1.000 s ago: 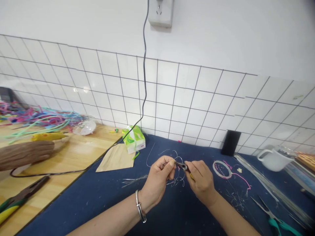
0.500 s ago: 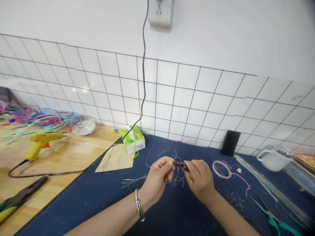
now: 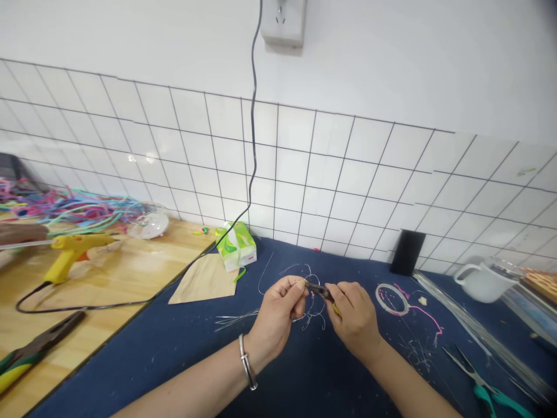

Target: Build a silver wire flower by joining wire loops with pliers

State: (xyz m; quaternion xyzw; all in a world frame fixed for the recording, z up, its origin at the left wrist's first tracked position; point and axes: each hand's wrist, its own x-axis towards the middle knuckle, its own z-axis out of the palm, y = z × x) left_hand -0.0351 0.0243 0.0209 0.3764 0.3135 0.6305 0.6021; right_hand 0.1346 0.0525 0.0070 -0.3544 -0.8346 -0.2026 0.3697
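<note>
Wire [image 3: 296, 281] is pinched between the left hand's [image 3: 278, 310] thumb and fingers, above the blue cloth [image 3: 183, 354]. Curled fingers of the right hand [image 3: 354, 313] grip the pliers [image 3: 321, 289], whose tip meets the left fingertips; whether the jaws bite the wire I cannot tell. Both hands and the pliers sit almost where they were half a second ago, and the wire loops [image 3: 322, 322] just beyond look much the same.

What differs is at the left edge: a co-worker's hand [image 3: 21, 234], out of view then, is back, with a pale stick [image 3: 26, 245] beside it, pointing at the rear of the unmoved glue gun [image 3: 72, 249].
</note>
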